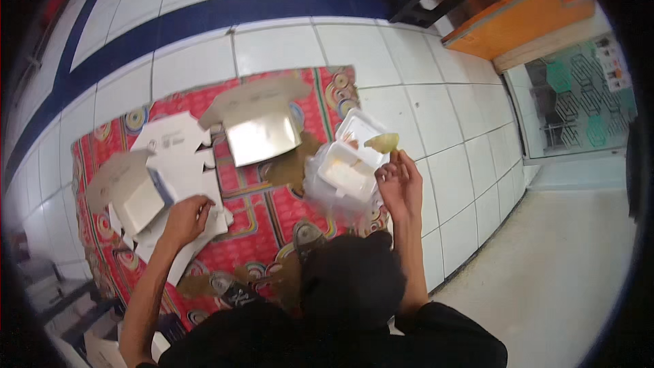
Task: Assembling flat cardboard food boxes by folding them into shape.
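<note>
We sit on the tiled floor point(436, 95) with a red patterned mat point(266, 211) spread in front of us. Our left hand point(184, 219) rests palm down on a stack of flat white cardboard blanks point(178, 157) at the left of the mat; its fingers lie spread and flat, gripping nothing. Our right hand point(400, 184) is raised at the right edge of the mat, fingers pinched narrow on a small pale yellowish piece point(383, 142); we cannot tell what it is. Just beside this hand lies a clear plastic bag point(334, 194) holding white foam containers point(347, 163), one with its lid open.

Progress, judged from the layout: two boxes stand folded and open, one with a shiny lining at the top of the mat point(262, 133), one at the left point(133, 194). Both look empty. Several blanks are still flat under the left hand, so folding appears partly done. No filled or closed box is visible. A dark sandal point(308, 235) lies near our knees.
</note>
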The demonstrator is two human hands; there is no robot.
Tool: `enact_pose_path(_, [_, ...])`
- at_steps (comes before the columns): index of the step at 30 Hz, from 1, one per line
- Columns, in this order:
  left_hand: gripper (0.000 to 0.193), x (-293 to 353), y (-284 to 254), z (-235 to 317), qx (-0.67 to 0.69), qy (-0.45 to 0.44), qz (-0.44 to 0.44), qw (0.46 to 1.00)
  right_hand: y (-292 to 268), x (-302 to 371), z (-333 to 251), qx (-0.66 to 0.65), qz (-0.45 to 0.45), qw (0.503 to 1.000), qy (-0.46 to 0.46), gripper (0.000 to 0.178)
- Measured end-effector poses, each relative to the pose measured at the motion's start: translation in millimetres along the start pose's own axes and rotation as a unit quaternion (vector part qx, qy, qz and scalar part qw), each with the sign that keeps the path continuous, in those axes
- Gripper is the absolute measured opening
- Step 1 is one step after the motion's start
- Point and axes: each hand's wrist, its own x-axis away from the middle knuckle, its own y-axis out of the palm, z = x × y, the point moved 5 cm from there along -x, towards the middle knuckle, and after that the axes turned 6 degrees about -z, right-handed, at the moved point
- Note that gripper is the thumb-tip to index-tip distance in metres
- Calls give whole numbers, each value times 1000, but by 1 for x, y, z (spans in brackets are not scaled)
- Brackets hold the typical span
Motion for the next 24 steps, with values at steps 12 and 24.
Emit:
enact_pose_path(12, [17,-13,-7,32,6,-6,-31,999,168,205,-8,-313,-155,936,-36,27])
enact_pose_path(24, [14,-4,-6,40,-41,25,-37,998,186,200,-20,-195,-424,875,124,16])
